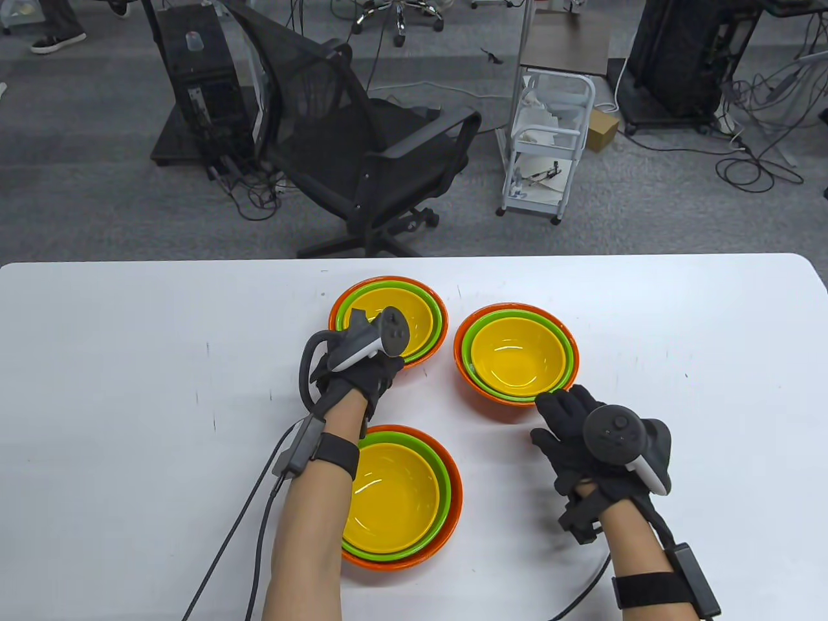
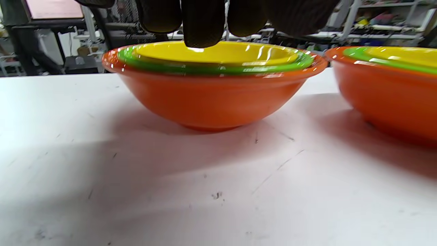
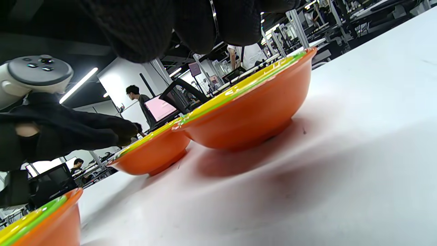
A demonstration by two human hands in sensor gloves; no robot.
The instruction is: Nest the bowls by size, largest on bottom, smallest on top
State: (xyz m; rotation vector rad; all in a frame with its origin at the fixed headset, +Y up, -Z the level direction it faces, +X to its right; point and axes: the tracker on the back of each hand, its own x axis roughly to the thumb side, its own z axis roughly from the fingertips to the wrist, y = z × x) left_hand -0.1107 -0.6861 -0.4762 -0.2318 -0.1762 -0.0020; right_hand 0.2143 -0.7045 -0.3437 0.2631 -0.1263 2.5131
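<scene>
Three stacks of bowls sit on the white table, each one orange on the bottom, green in the middle, yellow on top, so by my reading the nesting is as good as done. The far stack is at centre frame in the table view, the right stack just to its right, and the near stack low in the frame, partly under the left forearm.

The left hand hovers over the near edge of the far stack. In the left wrist view its fingertips hang from the top edge just above the yellow bowl, spread and holding nothing (whether one brushes the rim, I cannot tell). The right hand lies at the lower right of the right stack, fingers stretched toward the orange rim, nothing in its grasp; touching or just short, I cannot say.

Now the risks. These bowls look glossy and slick, so a careless lift of the left hand could catch the yellow rim and tip it crooked inside the green one. A nudge from the right fingers could slide that stack into the far one; they stand close. And the left forearm crosses right above the near stack (a dropped elbow would jolt it).
</scene>
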